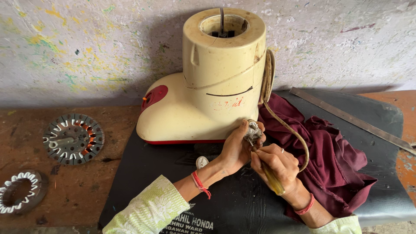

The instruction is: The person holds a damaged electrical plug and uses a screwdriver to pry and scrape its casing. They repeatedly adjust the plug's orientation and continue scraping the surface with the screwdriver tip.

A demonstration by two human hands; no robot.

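Observation:
A cream mixer-grinder base with a red dial stands on a black sheet. Its dirty cord loops from the back down to a plug, which my left hand pinches at the base's lower right corner. My right hand grips a screwdriver with a yellowish handle, its tip at the plug. A red thread band circles each wrist.
A maroon cloth lies bunched to the right of my hands. A metal ruler lies at the back right. Two round motor stators rest on the brown bench at left. A small white piece sits near my left wrist.

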